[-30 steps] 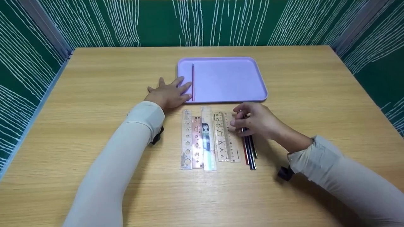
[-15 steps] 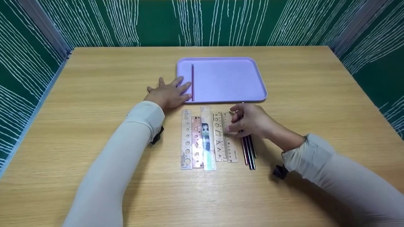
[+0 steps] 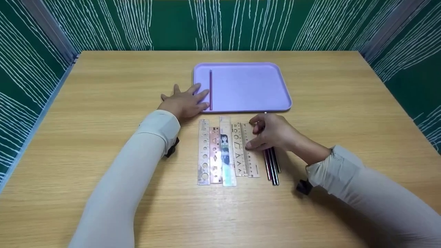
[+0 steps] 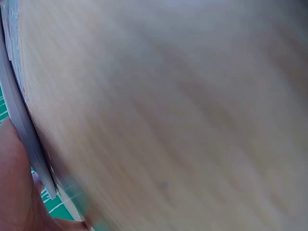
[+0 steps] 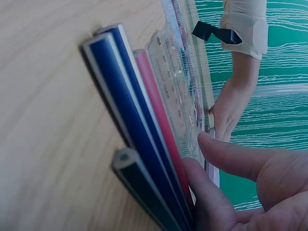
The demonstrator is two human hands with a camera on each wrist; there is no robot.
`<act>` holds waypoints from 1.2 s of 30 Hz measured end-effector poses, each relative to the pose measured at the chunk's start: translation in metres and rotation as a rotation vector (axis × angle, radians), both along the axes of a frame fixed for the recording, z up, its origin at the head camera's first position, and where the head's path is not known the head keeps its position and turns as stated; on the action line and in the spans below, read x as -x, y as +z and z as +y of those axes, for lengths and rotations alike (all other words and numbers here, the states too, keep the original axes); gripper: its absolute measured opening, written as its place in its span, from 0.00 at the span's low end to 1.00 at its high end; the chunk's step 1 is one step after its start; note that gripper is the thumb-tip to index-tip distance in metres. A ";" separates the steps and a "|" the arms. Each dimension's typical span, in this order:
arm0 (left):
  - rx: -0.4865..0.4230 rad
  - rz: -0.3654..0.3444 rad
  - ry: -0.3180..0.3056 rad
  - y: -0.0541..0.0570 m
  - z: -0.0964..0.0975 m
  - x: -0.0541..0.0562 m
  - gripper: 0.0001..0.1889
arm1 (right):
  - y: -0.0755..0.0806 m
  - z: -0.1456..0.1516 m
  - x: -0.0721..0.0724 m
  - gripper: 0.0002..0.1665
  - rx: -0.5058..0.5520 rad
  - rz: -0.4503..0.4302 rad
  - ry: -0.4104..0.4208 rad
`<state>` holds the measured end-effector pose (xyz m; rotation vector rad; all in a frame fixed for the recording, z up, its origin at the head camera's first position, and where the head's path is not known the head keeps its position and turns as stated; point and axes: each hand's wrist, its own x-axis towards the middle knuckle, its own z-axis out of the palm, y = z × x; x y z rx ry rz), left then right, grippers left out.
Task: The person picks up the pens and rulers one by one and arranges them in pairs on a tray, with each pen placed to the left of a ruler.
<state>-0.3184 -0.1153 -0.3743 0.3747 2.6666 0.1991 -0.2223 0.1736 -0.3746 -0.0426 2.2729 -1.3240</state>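
Nearest, a wooden table (image 3: pixel 213 220) is crossed by a pale left sleeve (image 3: pixel 119 182) and a pale right sleeve (image 3: pixel 368 196), and a small black device (image 3: pixel 304 187) is worn under the right wrist. Right of the middle, a bunch of pencils (image 3: pixel 273 168) is laid with near ends uneven; in the right wrist view two blue pencils (image 5: pixel 113 77), a red pencil (image 5: pixel 154 94) and a dark green pencil (image 5: pixel 144 185) are made out. To their left, five rulers are set side by side, long edges running near to far: a clear ruler with round holes (image 3: pixel 204 155), a pink ruler (image 3: pixel 216 158), a clear ruler with a printed figure (image 3: pixel 225 158), a ruler with cut-out shapes (image 3: pixel 240 151) and the rightmost ruler (image 3: pixel 253 163). The far part of the pencils is covered by the right hand (image 3: pixel 274 131), its fingers bent and its thumb over the rightmost ruler; whether anything is pinched cannot be told. Farther off and left, the left hand (image 3: pixel 184 103) is spread flat, gripping nothing, partly on the table and partly on the near left corner of a purple tray (image 3: pixel 248 86). In the tray's left part, just beside the left thumb, a dark red pencil (image 3: pixel 211 89) is laid near to far. Farthest, green walls with white streaks (image 3: pixel 172 27) are seen.
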 end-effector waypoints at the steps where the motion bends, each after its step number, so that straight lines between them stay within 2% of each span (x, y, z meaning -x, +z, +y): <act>1: 0.000 -0.002 0.001 -0.001 0.000 0.000 0.35 | 0.000 0.000 0.000 0.52 -0.018 0.009 0.006; 16: -0.007 -0.010 0.008 0.001 0.001 -0.002 0.35 | -0.002 0.000 0.000 0.41 -0.272 0.189 0.121; 23: -0.009 0.004 0.003 0.000 0.001 -0.001 0.35 | 0.001 0.000 -0.002 0.39 -0.320 0.258 0.150; 31: -0.001 0.005 0.002 0.000 0.001 -0.002 0.35 | 0.004 0.001 -0.004 0.41 -0.313 0.217 0.136; 36: -0.009 0.000 0.003 0.000 0.001 -0.002 0.36 | 0.005 0.002 -0.004 0.42 -0.132 0.072 0.059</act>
